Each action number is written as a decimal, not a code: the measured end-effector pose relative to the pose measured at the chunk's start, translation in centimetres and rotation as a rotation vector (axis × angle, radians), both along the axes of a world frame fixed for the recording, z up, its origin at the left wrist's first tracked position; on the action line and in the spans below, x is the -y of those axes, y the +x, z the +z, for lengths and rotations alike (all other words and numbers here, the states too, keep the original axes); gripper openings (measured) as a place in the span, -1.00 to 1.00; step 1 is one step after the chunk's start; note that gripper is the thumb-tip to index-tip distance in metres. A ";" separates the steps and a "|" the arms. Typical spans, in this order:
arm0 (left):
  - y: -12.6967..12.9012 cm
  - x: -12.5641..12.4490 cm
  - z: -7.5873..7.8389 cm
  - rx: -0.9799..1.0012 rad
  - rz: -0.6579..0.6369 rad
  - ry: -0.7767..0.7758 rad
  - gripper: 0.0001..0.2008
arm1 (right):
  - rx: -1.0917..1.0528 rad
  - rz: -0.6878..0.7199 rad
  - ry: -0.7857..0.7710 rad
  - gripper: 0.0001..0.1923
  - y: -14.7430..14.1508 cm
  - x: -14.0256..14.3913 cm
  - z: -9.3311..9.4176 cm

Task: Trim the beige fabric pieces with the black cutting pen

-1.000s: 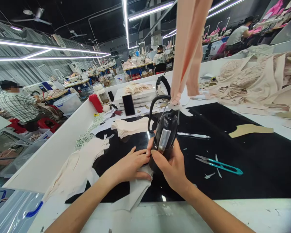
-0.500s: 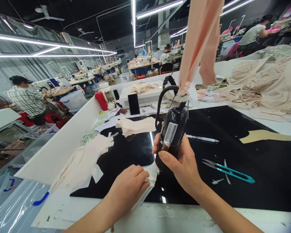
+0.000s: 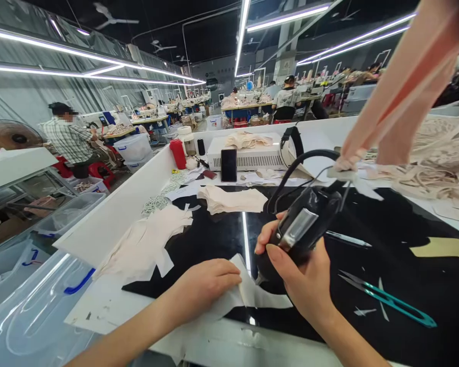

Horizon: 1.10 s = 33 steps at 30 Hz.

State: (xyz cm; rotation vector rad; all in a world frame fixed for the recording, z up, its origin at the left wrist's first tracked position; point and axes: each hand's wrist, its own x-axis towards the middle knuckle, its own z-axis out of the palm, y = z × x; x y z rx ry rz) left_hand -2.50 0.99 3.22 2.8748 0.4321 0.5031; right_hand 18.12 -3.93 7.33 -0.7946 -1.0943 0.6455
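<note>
My right hand point(image 3: 304, 278) grips a black handheld electric cutter point(image 3: 304, 227) with a silver plate, its tip down on the black table mat point(image 3: 405, 270). A black cord point(image 3: 290, 171) loops up from the cutter toward a hanging peach fabric strip point(image 3: 401, 92). My left hand point(image 3: 204, 283) presses flat on a pale fabric piece point(image 3: 252, 293) at the mat's near edge, just left of the cutter's tip.
Teal thread snips point(image 3: 390, 300) and a silver pen point(image 3: 346, 238) lie right of the cutter. Fabric stacks point(image 3: 231, 199) and scraps point(image 3: 145, 242) lie to the left, a phone point(image 3: 228, 165) leans at the back. A plastic bin point(image 3: 30, 316) sits lower left. A person point(image 3: 71, 137) sits beyond.
My left hand slid back toward me along the fabric piece. The cutter tilted to the right and moved along the fabric; the view shifted left.
</note>
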 end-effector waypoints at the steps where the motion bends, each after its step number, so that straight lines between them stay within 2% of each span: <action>1: 0.2 -0.1 -0.2 0.024 0.038 -0.007 -0.69 | -0.010 0.010 -0.004 -0.74 0.0 0.1 -0.2; 5: 1.5 -0.9 -1.6 0.043 0.150 -0.008 -0.68 | -0.033 0.051 -0.002 -0.70 0.2 0.6 -1.0; 10: 2.6 -1.7 -2.7 -0.022 0.162 -0.003 -0.74 | -0.089 0.068 -0.023 -0.63 0.6 1.2 -1.6; 19: 1.9 -0.9 -2.5 -0.045 0.147 -0.023 -0.74 | -0.014 0.050 0.014 -0.62 1.8 2.0 -2.0; 27: 1.6 -0.9 -2.7 0.023 0.089 0.163 -0.75 | -0.003 0.053 -0.010 -0.64 2.0 2.1 -1.9; 33: 1.8 -0.9 -2.1 0.060 0.051 0.173 -0.78 | -0.014 0.046 -0.012 -0.63 2.0 2.1 -1.9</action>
